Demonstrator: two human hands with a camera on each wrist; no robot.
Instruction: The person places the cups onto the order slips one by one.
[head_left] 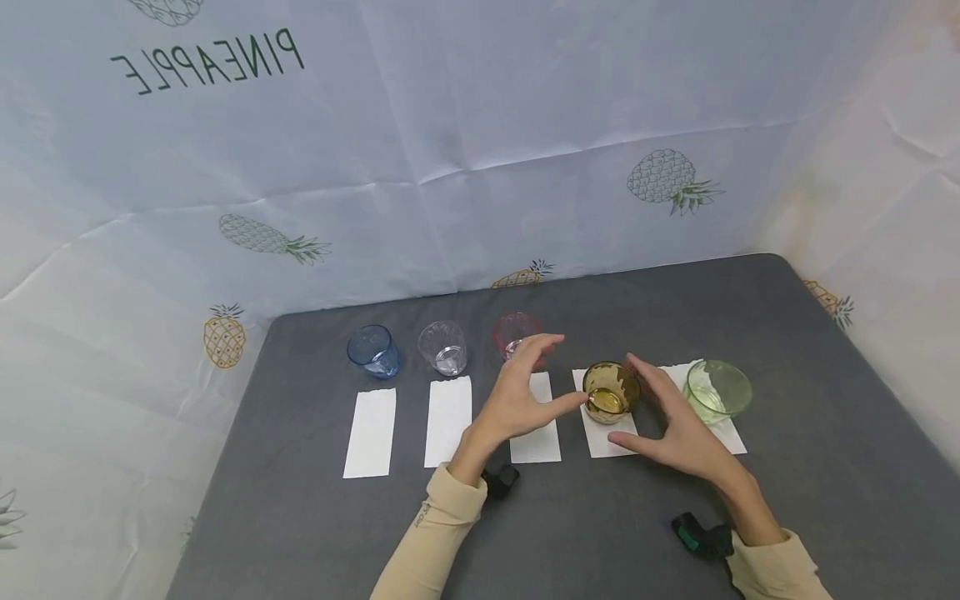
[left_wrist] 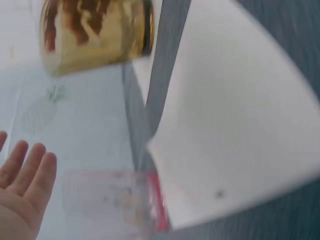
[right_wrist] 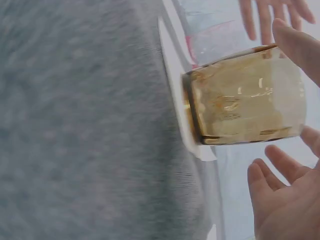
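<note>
An amber glass (head_left: 611, 392) stands upright on a white paper strip (head_left: 611, 446), between the two hands. My right hand (head_left: 682, 437) is spread at the glass's right side, thumb and fingers apart. In the right wrist view its thumb (right_wrist: 300, 47) and fingers flank the amber glass (right_wrist: 245, 97); whether they touch it cannot be told. My left hand (head_left: 521, 396) reaches in from the left, fingers extended, its thumb near the glass's left side. Behind it, partly hidden, is a pink-rimmed glass (head_left: 516, 329). The left wrist view shows the left fingers (left_wrist: 32, 170) apart from the amber glass (left_wrist: 95, 35).
A blue glass (head_left: 374, 352) and a clear glass (head_left: 444, 347) stand at the back left, each behind a paper strip. A green glass (head_left: 717, 392) is on the right over another paper strip (head_left: 731, 437). The dark table (head_left: 300, 533) meets a pineapple-print cloth (head_left: 450, 167) behind.
</note>
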